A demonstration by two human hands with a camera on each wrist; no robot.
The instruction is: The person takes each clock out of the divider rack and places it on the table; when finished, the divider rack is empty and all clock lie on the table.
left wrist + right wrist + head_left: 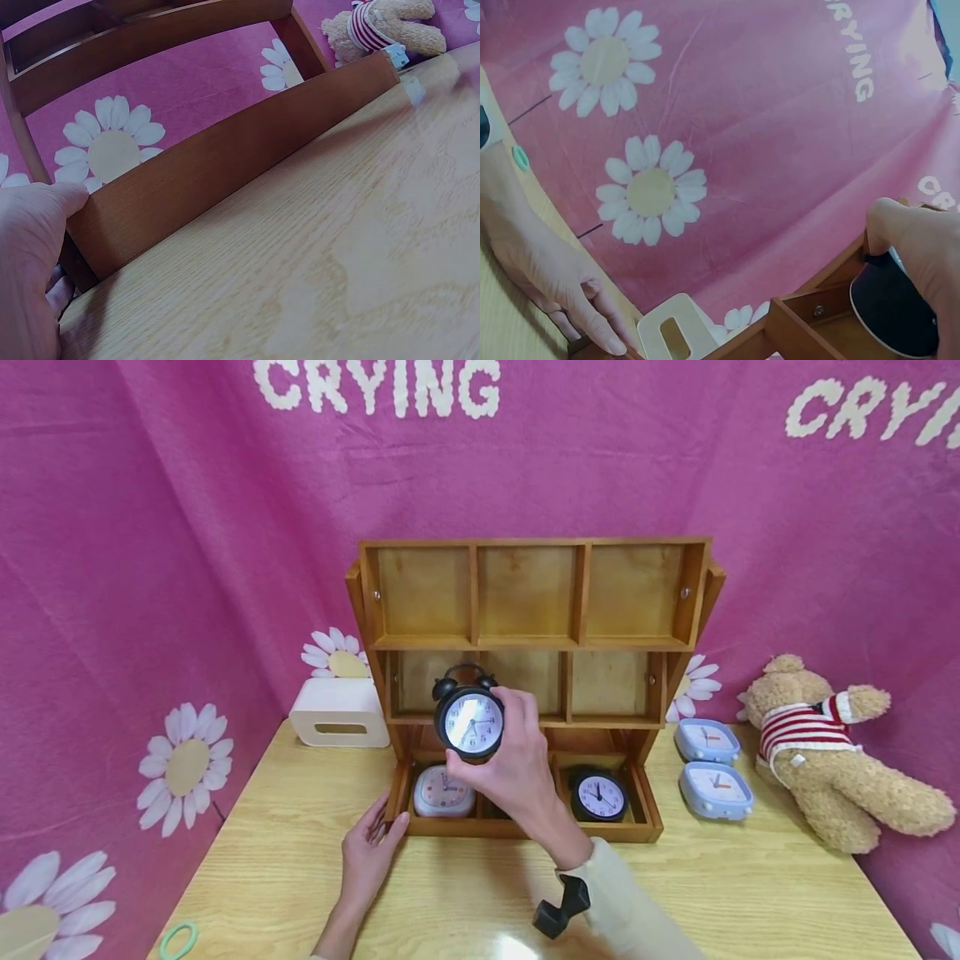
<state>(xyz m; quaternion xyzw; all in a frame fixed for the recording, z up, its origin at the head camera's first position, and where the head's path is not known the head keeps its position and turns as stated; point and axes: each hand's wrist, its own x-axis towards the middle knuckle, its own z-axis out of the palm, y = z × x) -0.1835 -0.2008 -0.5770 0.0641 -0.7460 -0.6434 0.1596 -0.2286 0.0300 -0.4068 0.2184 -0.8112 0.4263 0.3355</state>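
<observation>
My right hand point(517, 760) grips a black twin-bell alarm clock point(472, 722) by its side, thumb below and fingers at the upper right edge. The clock is held up in front of the middle tier of a wooden tiered shelf point(532, 643), its white dial facing the head camera. In the right wrist view its dark back point(892, 307) shows. My left hand point(371, 847) holds the front left corner of the shelf's bottom tier, thumb on the front board point(225, 161). A pale square clock point(444, 791) sits in the bottom left compartment and a round black clock point(600, 797) in the bottom right one.
Two light blue clocks point(707, 742) lie on the table point(300, 827) right of the shelf, beside a teddy bear point(817, 752) in a striped top. A white tissue box point(339, 710) stands at the left. A green ring point(178, 941) lies at the front left. Pink cloth hangs behind.
</observation>
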